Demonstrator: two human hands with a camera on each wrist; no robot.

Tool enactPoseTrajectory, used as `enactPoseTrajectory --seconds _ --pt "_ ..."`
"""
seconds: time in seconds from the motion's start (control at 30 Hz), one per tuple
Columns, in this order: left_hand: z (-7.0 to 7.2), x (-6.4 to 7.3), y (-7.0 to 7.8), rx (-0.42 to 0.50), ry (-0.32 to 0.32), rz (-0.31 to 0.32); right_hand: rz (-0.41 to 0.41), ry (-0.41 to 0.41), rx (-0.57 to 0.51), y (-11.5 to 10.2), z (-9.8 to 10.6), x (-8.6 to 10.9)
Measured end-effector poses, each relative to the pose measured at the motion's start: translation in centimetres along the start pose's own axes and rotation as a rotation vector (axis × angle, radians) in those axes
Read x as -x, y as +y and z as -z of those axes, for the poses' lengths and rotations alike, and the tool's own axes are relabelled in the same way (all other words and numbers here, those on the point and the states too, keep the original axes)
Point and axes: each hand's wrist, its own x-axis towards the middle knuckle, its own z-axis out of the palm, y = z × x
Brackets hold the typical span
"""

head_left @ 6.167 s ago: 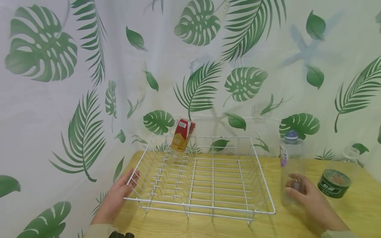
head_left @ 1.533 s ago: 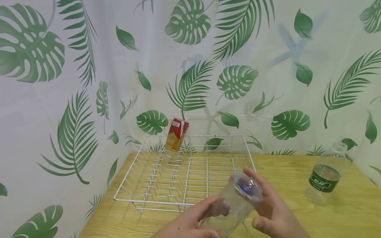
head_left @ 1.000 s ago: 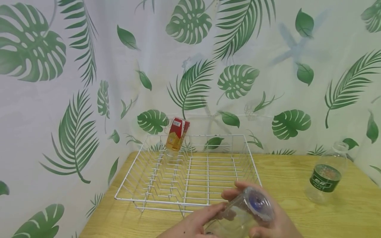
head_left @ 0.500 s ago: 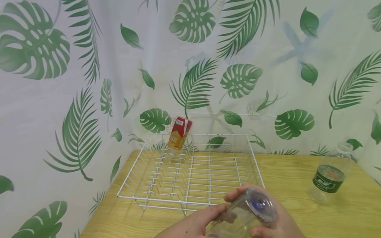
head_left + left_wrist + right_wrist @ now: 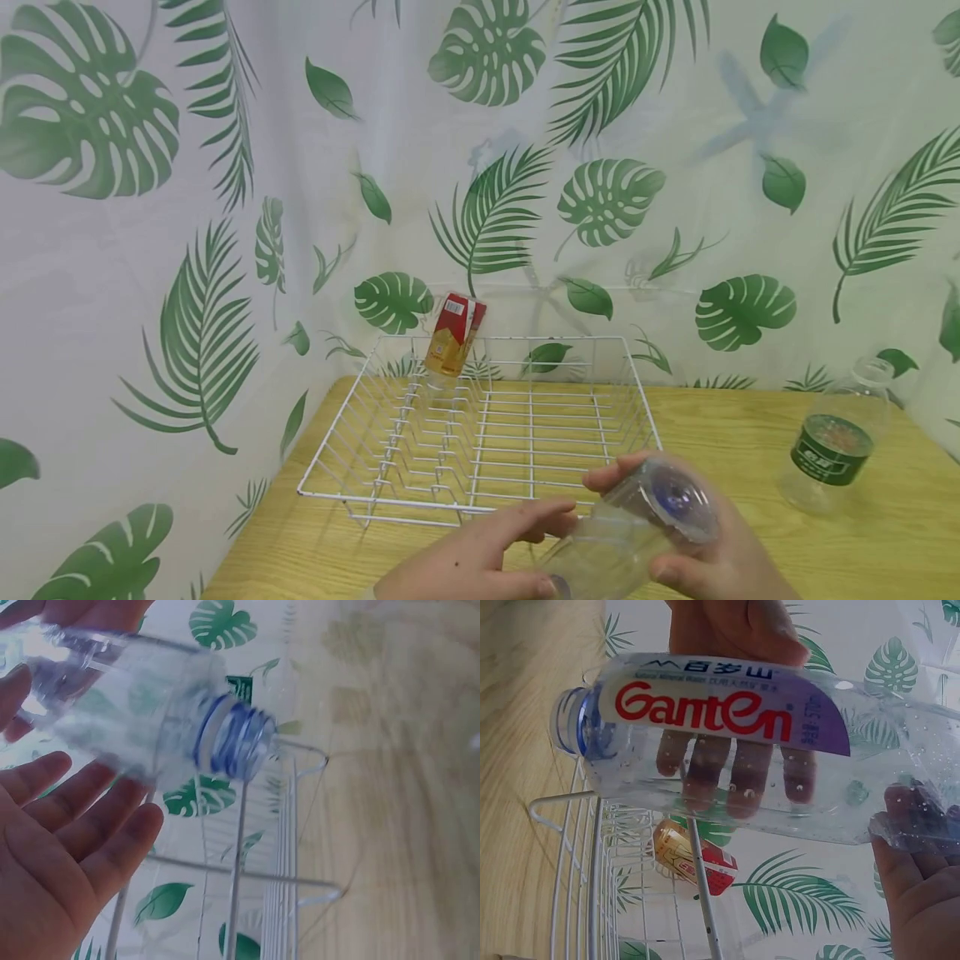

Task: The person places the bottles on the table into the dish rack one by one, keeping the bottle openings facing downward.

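Observation:
A clear plastic water bottle [image 5: 600,546] is held in the air, tilted, with its base up and to the right. Its uncapped, blue-tinted neck [image 5: 236,739] points down and left in the head view. My right hand [image 5: 723,554] grips the bottle near its base. My left hand [image 5: 480,550] is beside the neck end; in the left wrist view its fingers are spread and straight next to the bottle. The right wrist view shows a Ganten label [image 5: 712,705] on the bottle. Whether the left fingers touch the plastic I cannot tell.
Behind the hands a white wire dish rack [image 5: 405,502] stands on the wooden table [image 5: 742,450]. A red and yellow drink carton [image 5: 454,335] leans at its back left. A clear bottle with a green label [image 5: 832,450] stands upright at the right. Leaf-patterned curtains enclose the table.
The bottle stood upright right of the rack; since then it has been lifted and tipped between both hands. Lately the left hand's fingers have loosened from it, while the right hand keeps its grip.

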Motion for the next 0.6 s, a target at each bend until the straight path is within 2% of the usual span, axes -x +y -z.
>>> enactPoseTrajectory --seconds 0.2,0.37,0.43,0.5,0.6 --pt "1.2 0.5 0.1 -0.084 0.048 0.031 0.027 0.003 0.039 -0.7 0.4 -0.2" --pt "2.9 1.2 -0.2 -0.159 0.157 -0.075 0.068 0.024 0.036 -1.7 1.0 -0.3" --pt "3.9 1.7 -0.4 -0.178 0.214 -0.078 0.089 0.037 0.030 -2.0 1.3 -0.3" --pt "5.2 2.4 -0.8 -0.209 0.274 -0.039 0.093 0.050 0.036 -2.2 1.5 -0.2" --pt "7.2 3.8 -1.9 -0.266 0.394 0.090 0.093 0.070 0.056 -2.3 1.7 -0.1"
